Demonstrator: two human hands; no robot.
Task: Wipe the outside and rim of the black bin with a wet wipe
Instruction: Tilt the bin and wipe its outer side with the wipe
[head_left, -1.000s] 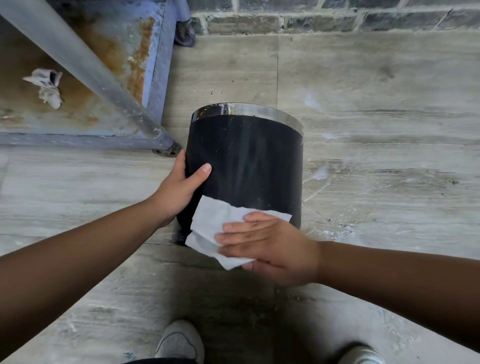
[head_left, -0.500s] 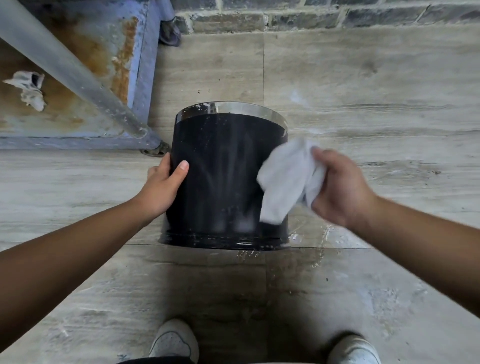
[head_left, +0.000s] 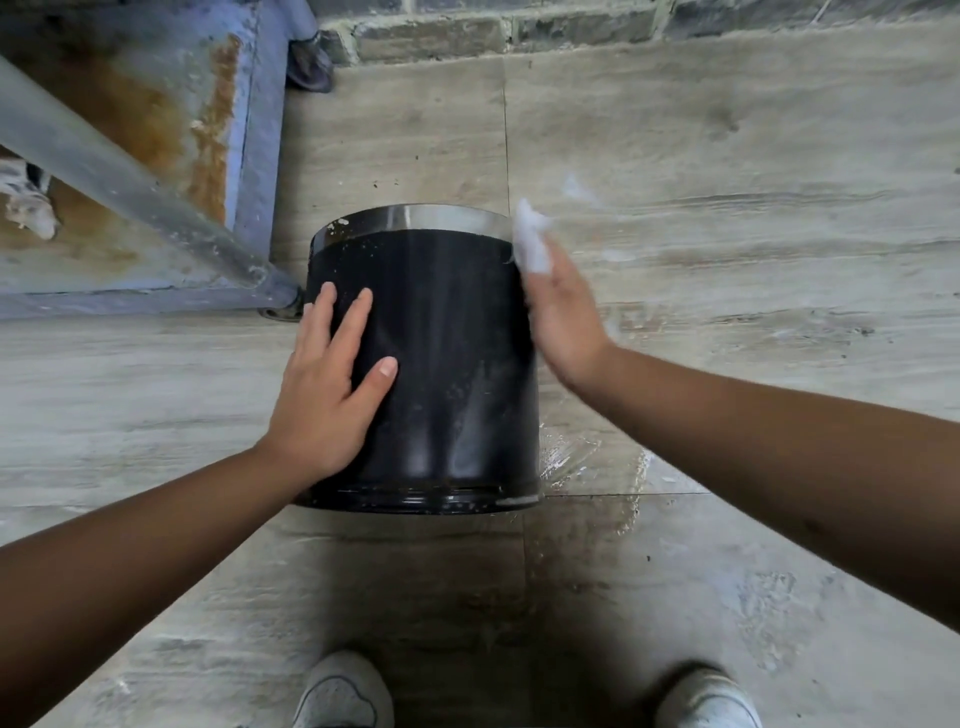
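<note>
The bin (head_left: 447, 364) stands on the floor (head_left: 727, 156) between my hands. My left hand (head_left: 327, 395) lies flat on its near-left wall, fingers spread, steadying it. My right hand (head_left: 563, 317) presses the wipe (head_left: 530, 241) against the right side by the rim (head_left: 415, 215), fingers together. I would keep firm pressure and follow the curve.

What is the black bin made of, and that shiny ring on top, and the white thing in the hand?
The black bin looks like smooth plastic or painted metal; its wet side shines in streaks. The rim band looks like polished metal, silvery and reflective. The wipe looks like soft, thin cloth-like paper, crumpled under the right hand.
</note>
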